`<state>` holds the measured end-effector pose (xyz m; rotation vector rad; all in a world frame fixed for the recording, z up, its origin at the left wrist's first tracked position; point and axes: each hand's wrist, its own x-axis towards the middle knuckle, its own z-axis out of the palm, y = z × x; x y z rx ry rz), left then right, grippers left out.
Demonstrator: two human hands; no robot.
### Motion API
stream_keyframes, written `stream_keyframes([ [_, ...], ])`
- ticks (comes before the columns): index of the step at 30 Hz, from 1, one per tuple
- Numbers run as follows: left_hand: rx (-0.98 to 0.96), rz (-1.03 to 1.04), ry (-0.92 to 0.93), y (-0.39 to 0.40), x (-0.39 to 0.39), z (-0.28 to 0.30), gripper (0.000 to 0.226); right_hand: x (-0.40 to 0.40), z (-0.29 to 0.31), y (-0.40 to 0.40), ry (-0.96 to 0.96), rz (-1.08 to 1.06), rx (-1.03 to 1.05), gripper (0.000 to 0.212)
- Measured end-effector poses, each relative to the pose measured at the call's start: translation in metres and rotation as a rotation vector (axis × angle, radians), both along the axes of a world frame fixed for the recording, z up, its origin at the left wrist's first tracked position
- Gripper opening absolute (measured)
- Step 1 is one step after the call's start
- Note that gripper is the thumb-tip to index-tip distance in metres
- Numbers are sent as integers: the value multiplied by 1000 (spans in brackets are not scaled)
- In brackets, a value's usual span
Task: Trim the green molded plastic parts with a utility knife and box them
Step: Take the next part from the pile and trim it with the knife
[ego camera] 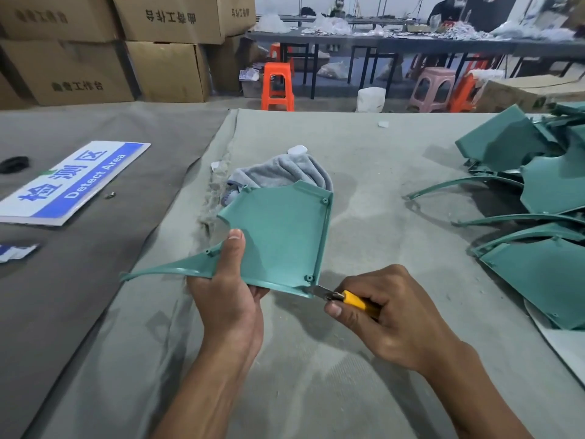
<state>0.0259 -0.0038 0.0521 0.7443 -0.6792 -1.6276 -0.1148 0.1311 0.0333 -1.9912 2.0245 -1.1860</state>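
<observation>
The green molded part (278, 236) is held above the worktop (380, 191), left hand (228, 293) gripping its lower edge. Right hand (389, 315) clasps the utility knife (342, 297), blade at the corner; shave lightly, away from fingers.

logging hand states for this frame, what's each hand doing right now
Left hand: closed on the green plastic part, thumb on top.
Right hand: closed on the yellow utility knife, blade at the part's lower corner.
</observation>
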Motion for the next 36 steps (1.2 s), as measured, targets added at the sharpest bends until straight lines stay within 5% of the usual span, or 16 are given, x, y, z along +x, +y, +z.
stream_keyframes([
  [9,-91,-81,47,2,1,-2,26,-14,4,1,35,-274,-142,41],
  [14,-115,-130,46,-1,1,-6,20,-23,4,11,-154,42,-49,39],
  [18,-172,-148,30,-3,1,-11,22,-23,3,11,-295,22,112,57],
  [24,-179,-128,15,0,1,-12,41,-28,8,7,-202,-457,-190,67],
  [30,-140,-175,51,-1,2,-12,35,-33,7,18,-515,132,213,60],
  [32,-151,-184,50,-2,2,-13,33,-32,7,15,-519,5,188,52],
  [36,-119,-182,18,0,-1,-16,29,-42,0,9,-202,-709,-60,59],
])
